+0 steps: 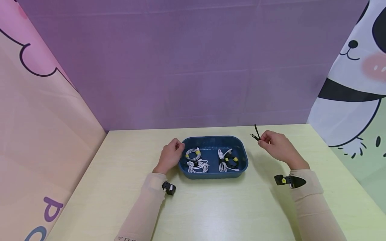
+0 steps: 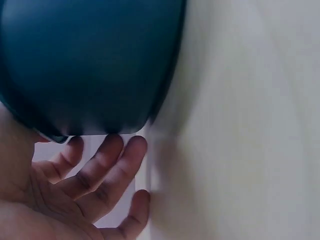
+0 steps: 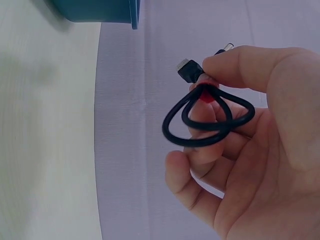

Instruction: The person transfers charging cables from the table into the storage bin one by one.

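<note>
A dark blue plastic bin (image 1: 211,175) stands on the table, with my left hand (image 1: 169,155) at its left end. In the left wrist view, fingertips (image 2: 114,142) touch the bin's end wall and the thumb goes behind the rim, mostly hidden. Right of the bin, my right hand (image 1: 278,149) is raised and pinches a short black cable (image 3: 189,71) between thumb and fingers. A red tie (image 3: 207,95) binds the cable, whose loops hang beneath the thumb while its plugs stick out past the fingertips.
Inside the bin, white coiled cables (image 1: 198,166) lie at the left. Another white cable (image 1: 222,164) and a black coiled cable (image 1: 232,162) with yellow ties lie at the right. A purple cloth backdrop (image 1: 208,83) rises behind the pale table (image 1: 211,211); printed cloths flank it.
</note>
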The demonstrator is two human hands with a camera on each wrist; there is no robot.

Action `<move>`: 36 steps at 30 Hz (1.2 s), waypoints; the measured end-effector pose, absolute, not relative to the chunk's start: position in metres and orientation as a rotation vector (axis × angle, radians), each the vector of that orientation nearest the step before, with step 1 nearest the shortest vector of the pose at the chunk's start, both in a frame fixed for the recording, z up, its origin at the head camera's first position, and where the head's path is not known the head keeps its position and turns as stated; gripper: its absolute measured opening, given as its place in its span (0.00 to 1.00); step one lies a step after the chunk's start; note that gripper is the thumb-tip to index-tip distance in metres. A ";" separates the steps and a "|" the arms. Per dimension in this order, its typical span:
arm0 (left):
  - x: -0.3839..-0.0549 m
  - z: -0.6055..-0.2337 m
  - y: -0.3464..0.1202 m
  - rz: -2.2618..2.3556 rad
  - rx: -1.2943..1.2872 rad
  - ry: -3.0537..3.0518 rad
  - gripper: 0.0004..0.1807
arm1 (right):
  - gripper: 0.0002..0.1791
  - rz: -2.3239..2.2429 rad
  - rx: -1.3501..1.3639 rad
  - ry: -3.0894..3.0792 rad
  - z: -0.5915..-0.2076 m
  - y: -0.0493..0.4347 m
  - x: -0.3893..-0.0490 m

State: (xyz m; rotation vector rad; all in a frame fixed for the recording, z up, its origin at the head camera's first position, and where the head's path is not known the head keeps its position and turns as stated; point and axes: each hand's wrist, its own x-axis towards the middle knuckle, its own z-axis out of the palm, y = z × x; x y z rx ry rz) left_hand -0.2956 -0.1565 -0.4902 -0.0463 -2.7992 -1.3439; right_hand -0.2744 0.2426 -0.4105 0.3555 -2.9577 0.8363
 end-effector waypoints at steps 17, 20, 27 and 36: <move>-0.293 -0.482 -0.163 -1.327 -0.070 -2.856 0.15 | 0.08 0.856 0.354 -2.957 -0.409 0.242 -0.273; -0.292 -0.482 -0.161 -1.314 -0.058 -2.864 0.15 | 0.08 0.857 0.360 -2.956 -0.410 0.243 -0.274; -0.292 -0.480 -0.159 -1.307 -0.046 -2.875 0.15 | 0.08 0.852 0.364 -2.949 -0.411 0.243 -0.274; -0.293 -0.481 -0.159 -1.300 -0.044 -2.880 0.14 | 0.08 0.854 0.383 -2.945 -0.412 0.242 -0.275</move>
